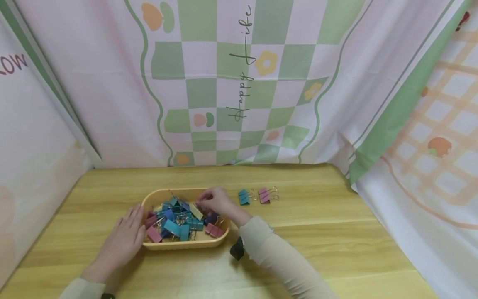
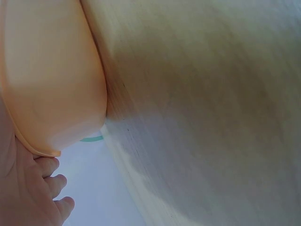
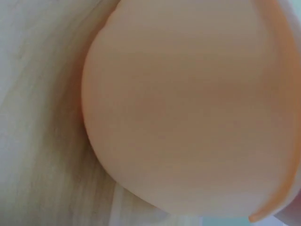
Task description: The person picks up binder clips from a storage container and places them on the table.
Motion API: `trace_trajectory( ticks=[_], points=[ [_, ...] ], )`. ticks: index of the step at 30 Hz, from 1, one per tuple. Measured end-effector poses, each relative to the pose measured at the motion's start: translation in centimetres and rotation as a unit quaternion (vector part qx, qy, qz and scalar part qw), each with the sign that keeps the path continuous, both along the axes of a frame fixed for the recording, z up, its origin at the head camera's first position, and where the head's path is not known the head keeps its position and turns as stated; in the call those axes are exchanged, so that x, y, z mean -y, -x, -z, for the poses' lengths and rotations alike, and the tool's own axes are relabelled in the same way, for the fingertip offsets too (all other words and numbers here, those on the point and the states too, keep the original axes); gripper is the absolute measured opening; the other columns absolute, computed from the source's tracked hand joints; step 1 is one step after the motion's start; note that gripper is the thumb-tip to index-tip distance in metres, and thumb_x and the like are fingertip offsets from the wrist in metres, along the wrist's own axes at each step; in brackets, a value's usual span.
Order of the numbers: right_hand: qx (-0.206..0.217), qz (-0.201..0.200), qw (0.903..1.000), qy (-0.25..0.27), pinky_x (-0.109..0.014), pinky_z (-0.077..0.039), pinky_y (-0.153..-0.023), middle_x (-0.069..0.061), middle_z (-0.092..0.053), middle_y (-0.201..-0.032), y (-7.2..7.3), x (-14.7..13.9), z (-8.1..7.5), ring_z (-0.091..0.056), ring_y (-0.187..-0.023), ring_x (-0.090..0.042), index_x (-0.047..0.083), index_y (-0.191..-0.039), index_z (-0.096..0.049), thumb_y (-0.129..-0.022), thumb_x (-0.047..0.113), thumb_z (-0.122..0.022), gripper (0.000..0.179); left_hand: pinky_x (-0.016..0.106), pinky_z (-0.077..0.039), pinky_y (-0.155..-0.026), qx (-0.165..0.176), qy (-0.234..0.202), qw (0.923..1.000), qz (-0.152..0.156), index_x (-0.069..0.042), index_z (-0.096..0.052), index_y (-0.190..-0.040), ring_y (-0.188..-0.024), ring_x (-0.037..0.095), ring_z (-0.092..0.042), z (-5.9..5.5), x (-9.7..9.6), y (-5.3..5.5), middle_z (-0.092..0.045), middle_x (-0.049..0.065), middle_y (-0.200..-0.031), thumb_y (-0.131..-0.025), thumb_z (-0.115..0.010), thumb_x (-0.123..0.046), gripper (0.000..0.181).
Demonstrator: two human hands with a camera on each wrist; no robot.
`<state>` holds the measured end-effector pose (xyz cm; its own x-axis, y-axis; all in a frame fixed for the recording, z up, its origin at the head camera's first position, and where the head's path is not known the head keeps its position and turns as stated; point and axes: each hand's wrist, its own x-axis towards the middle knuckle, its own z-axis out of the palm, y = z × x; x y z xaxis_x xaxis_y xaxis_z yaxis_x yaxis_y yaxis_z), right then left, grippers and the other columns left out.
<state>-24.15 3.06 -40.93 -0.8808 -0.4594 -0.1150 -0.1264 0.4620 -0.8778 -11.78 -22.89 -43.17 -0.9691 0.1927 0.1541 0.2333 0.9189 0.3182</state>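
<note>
An orange plastic tray (image 1: 183, 246) holds a heap of binder clips (image 1: 173, 226) in teal, blue, pink and pale yellow. My left hand (image 1: 125, 232) rests against the tray's left end, fingers extended along the rim; the left wrist view shows its fingertips (image 2: 57, 183) beside the rim. My right hand (image 1: 216, 201) reaches over the tray's far right side, fingers bent down among the clips. Its fingertips are right at the upper end of a pale yellow binder clip (image 1: 196, 211); I cannot tell whether they pinch it. In the right wrist view the tray's outer wall (image 3: 188, 108) hides the fingers.
To the right of the tray, a teal binder clip (image 1: 244, 197) and a pink binder clip (image 1: 264, 195) lie side by side on the wooden table (image 1: 317, 232). Patterned cloth (image 1: 239, 83) hangs behind the table, with more cloth at both sides.
</note>
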Motion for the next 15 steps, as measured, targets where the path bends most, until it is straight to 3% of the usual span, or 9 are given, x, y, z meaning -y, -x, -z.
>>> trace_trajectory(
  ticks=[8, 15],
  points=[
    [-0.010, 0.024, 0.9996, 0.012, -0.034, -0.055, -0.056, -0.004, -0.063, -0.079, 0.4, -0.3, -0.5, -0.061, -0.064, -0.022, 0.005, -0.095, -0.069, -0.086, 0.002, -0.062, 0.012, 0.059, -0.014, -0.104, -0.001, 0.002, 1.0000, -0.002, 0.011, -0.019, -0.141, -0.131, 0.045, -0.017, 0.0, 0.0, 0.0, -0.017, 0.028, -0.146, -0.100, -0.033, -0.023, 0.055],
    [0.012, 0.048, 0.9968, 0.062, -0.041, -0.055, -0.066, -0.006, -0.064, -0.083, 0.2, -0.7, -1.5, -0.062, -0.071, -0.022, 0.002, -0.099, -0.067, -0.087, 0.001, -0.060, 0.014, 0.059, -0.014, -0.104, 0.002, 0.000, 1.0000, -0.003, 0.010, -0.018, -0.141, -0.131, 0.045, -0.017, 0.1, 0.0, 0.1, -0.017, 0.028, -0.146, -0.100, -0.033, -0.023, 0.055]
  ],
)
